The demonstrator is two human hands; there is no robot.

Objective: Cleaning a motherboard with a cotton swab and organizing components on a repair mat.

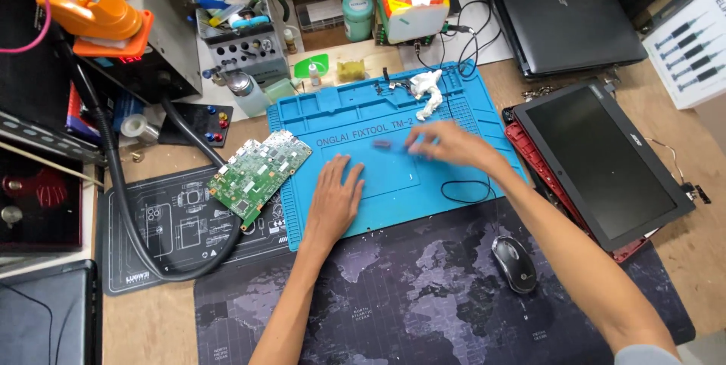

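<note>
Two hands are seen on blue repair mat (355, 119): left hand (334, 200) laid flat and empty, right hand (446, 144) blurred, grip indeterminable, near small grey part (382, 142).

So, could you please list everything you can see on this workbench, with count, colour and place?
repair mat: one, blue, bench centre
circuit board: one, green, at the mat's left edge
small part: one, dark, on the mat by the right fingers
crumpled tissue: one, white, mat top
wire loop: one, black, mat lower right
mouse: one, black, on the map desk pad
map desk pad: one, dark, front
laptop screen panel: one, black, right, over a red shell
closed laptop: one, black, top right
hose: one, black, left
left hand: flat on the mat
right hand: blurred, beside the small part
</note>
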